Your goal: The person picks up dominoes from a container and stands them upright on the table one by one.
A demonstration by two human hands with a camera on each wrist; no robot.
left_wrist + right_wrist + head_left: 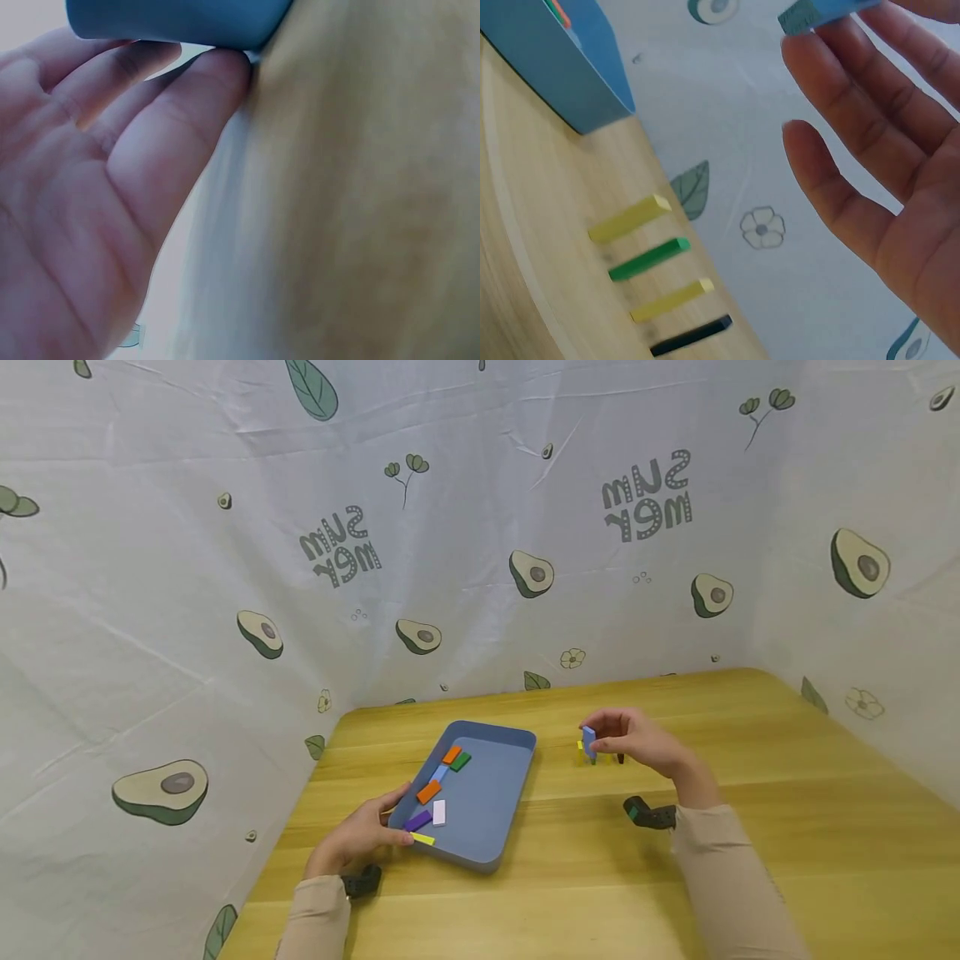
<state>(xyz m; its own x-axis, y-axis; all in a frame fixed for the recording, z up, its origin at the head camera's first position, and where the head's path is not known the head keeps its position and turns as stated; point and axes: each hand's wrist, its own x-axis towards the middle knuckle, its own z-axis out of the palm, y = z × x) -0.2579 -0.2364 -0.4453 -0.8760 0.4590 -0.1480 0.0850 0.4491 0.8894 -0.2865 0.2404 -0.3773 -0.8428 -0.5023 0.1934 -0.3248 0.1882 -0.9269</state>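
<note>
My right hand pinches a blue domino block, held upright above the right half of the table. In the right wrist view, a row of upright dominoes stands below this hand: a yellow one, a green one, another yellow one and a black one. From the head view, the hand and the blue block partly hide that row. My left hand grips the near left corner of a blue-grey tray, thumb at its front wall and fingers along its left side.
Several loose dominoes lie in the tray, among them an orange one, a green one, a purple one and a white one. A patterned curtain hangs behind the wooden table.
</note>
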